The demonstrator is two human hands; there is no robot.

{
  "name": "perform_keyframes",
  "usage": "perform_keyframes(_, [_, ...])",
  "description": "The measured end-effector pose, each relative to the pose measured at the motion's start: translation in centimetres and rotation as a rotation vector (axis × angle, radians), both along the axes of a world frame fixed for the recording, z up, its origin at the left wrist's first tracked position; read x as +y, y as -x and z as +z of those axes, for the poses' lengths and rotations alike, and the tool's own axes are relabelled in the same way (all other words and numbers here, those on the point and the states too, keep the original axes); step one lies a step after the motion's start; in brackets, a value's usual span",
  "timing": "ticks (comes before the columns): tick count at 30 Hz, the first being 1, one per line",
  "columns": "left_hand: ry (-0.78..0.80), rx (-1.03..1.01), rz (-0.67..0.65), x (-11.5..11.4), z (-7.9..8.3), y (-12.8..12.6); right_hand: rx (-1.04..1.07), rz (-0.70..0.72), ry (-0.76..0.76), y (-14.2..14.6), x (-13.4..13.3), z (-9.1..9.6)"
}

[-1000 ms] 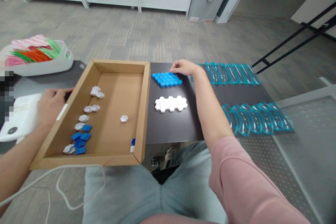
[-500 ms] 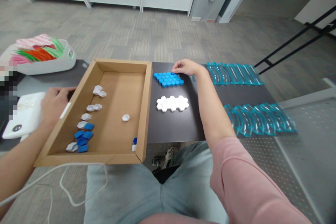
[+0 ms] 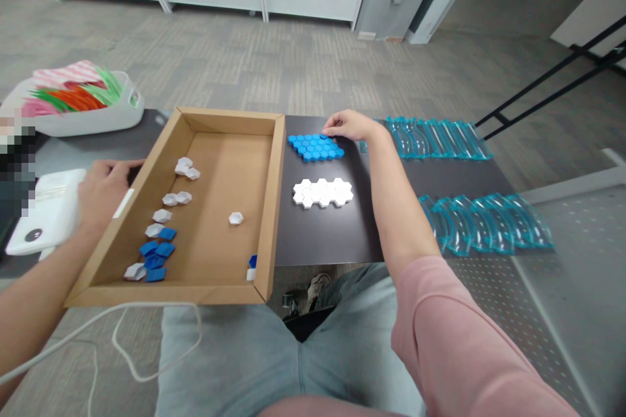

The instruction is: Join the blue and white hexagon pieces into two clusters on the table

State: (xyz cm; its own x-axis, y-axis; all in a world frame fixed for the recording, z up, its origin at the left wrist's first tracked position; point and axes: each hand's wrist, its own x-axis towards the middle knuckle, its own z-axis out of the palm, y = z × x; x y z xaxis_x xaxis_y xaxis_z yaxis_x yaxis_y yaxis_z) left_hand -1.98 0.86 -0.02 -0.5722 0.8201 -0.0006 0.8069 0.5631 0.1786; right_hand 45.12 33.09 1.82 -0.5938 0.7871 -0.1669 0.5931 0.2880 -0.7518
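While the right hand (image 3: 348, 125) touches the far edge of the blue hexagonal tiles (image 3: 315, 147) with fingertips drawn together, its grip on any single tile cannot be determined. These tiles lie directly left of and below its fingertips; the white hexagonal tiles (image 3: 323, 193) lie nearer the wearer. The left hand (image 3: 104, 192), grip undeterminable, is beside the cardboard box (image 3: 166, 294). Teal plastic parts (image 3: 440, 139) lie right of the right hand

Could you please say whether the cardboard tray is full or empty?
Partly filled: the cardboard tray holds white pieces and blue pieces, mostly along its left, with bare bottom showing.
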Motion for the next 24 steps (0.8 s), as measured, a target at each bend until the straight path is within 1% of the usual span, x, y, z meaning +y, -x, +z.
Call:
perform_keyframes(3, [-0.009, -0.004, 0.011, 0.0, 0.1, -0.2, 0.021, 0.019, 0.013, -0.1, 0.2, -0.2])
perform_keyframes(9, [0.012, 0.021, -0.005, 0.0, -0.3, 0.3, 0.072, 0.040, 0.038, -0.4, 0.5, -0.7])
perform_keyframes(16, [-0.046, 0.015, -0.037, -0.2, -0.9, 0.9, 0.102, 0.046, 0.053, -0.5, 0.7, -0.9])
perform_keyframes(20, [-0.060, 0.019, -0.035, -0.2, -1.1, 1.0, 0.115, 0.045, 0.064, -0.4, 0.7, -0.9])
perform_keyframes(24, [-0.039, 0.023, -0.028, -0.1, -1.0, 1.0, 0.109, 0.027, 0.064, -0.3, 0.5, -0.7])
